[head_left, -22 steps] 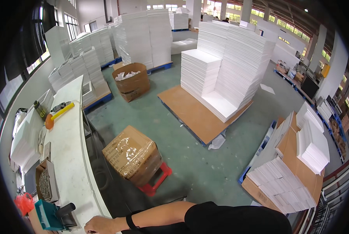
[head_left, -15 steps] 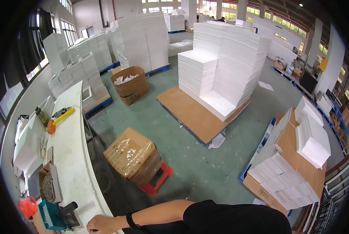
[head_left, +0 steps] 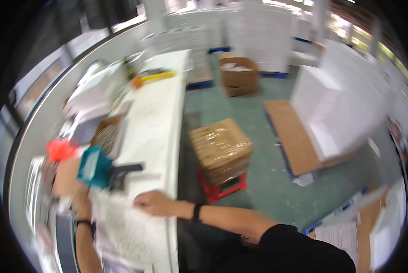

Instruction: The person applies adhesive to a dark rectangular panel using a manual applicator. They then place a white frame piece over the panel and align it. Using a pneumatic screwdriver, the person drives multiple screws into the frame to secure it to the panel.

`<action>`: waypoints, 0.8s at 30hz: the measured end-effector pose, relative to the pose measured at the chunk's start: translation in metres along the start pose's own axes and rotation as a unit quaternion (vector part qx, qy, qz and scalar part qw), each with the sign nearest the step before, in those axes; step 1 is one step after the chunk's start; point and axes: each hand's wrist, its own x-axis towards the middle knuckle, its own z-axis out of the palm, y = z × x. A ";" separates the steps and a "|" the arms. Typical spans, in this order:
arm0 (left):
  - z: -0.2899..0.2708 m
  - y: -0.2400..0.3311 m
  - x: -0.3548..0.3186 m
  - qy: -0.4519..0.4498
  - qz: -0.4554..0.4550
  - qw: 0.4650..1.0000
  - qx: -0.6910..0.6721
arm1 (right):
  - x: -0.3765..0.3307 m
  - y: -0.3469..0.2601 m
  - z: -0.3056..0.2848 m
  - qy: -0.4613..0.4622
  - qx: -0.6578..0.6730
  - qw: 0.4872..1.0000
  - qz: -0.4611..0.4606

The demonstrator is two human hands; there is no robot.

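My left hand [head_left: 80, 199] reaches along the bench's left side to a tan cardboard piece [head_left: 65, 177], next to a teal box-shaped device [head_left: 96, 167] with a black handle [head_left: 127, 168]. Motion blurs its fingers, so its grip does not show. Over the white bench top [head_left: 156, 113], just nearer than the handle, my right hand [head_left: 153, 203] is curled closed. Whatever it holds, if anything, is hidden. A whitish, speckled surface [head_left: 126, 232] lies between my forearms, too blurred to name.
On the bench stand an open box of small metal pieces [head_left: 107, 132], a red plastic bag [head_left: 61, 149] and a yellow-handled hammer [head_left: 155, 77]. To the right, a taped carton [head_left: 220, 145] rests on a red stool [head_left: 218, 189]. Stacked white sheets [head_left: 340, 100] occupy a pallet beyond.
The view has swung left, so the bench sits nearer the middle. My left hand and forearm have come into sight beside the teal device. My right hand stays curled over the bench.
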 end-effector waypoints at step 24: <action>-0.174 -0.022 0.026 -0.094 -0.172 0.869 -0.454 | 0.007 -0.032 -0.003 -0.055 0.081 0.991 0.096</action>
